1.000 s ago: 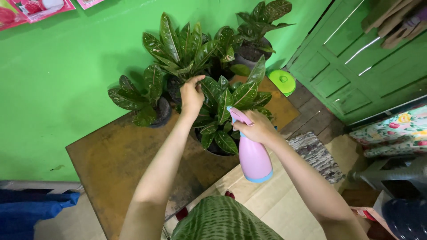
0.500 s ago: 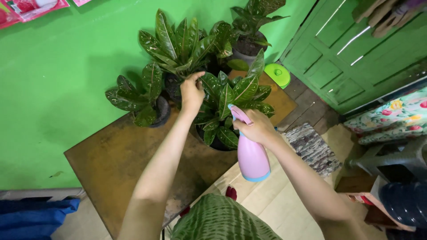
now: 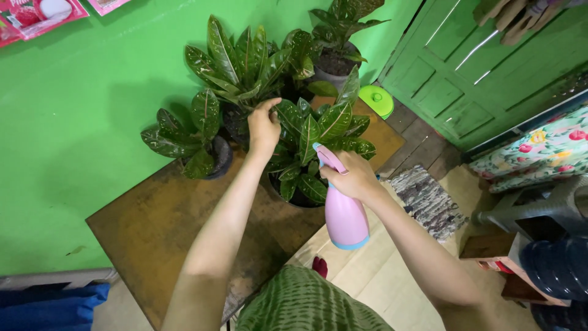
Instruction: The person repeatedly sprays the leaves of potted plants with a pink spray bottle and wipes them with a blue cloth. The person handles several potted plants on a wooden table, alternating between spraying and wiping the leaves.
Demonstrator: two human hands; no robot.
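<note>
On the brown worktop (image 3: 153, 227) against the green wall (image 3: 73, 122), four potted plants are grouped. At the left a small plant (image 3: 184, 138) stands in a dark pot, behind it a taller plant (image 3: 242, 61), further back a plant (image 3: 340, 24) in a grey pot, and nearest the person a front plant (image 3: 312, 138) whose pot sits at the worktop's edge.

The left hand (image 3: 263, 129) is raised among the leaves, its grip pinched together on a leaf (image 3: 288, 116) at the top of the front plant. To its right, the right hand (image 3: 349, 175) is closed around the neck of a pink spray bottle (image 3: 344, 211), a finger laid at the trigger.

The bottle is held in the air just beside the front plant, over the gap between worktop and floor. Its long axis is tilted: the blue-rimmed base hangs down toward the person, the head is up and away. The nozzle is aimed leftward into the front plant's foliage.

As for progress, spraying is judged to be under way on the front plant; no mist or wet sheen can be made out, so how much has been covered cannot be told. The other three plants are judged possibly left.

Further right, a green lid (image 3: 375, 100) and a woven mat (image 3: 429, 202) lie on the floor
</note>
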